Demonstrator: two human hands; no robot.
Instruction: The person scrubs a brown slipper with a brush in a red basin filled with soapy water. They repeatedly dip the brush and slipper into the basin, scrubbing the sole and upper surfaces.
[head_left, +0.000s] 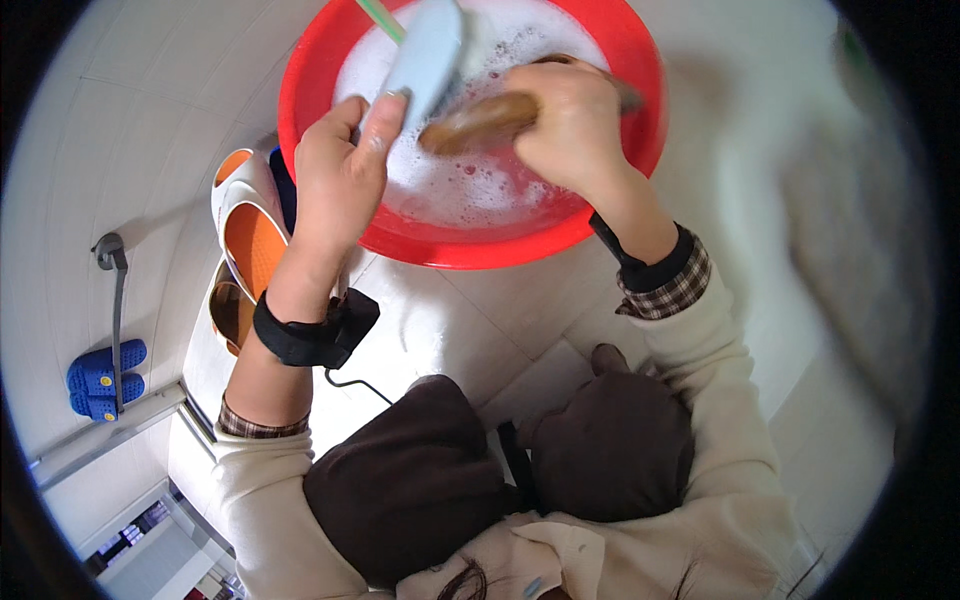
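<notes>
A red plastic basin (450, 251) with foamy water (465, 187) stands on the floor before me. In my left hand (346, 161) is a pale blue scrubbing brush (429, 64), thumb on its back, held over the basin's left part. A green and white stick-like piece (381, 19) lies behind the brush's upper end. My right hand (574, 124) grips a brown slipper or sandal (484, 124) over the foam; it is blurred, so its exact kind cannot be told. The brush's lower side faces the brown item; whether they touch is unclear.
White shoes with orange insides (255, 240) stand left of the basin, beside the tiled wall. Blue clogs (105, 382) hang by a grey wall rail (118, 322). Pale floor tiles (480, 315) lie between the basin and my knees. A large blurred pale shape is at right.
</notes>
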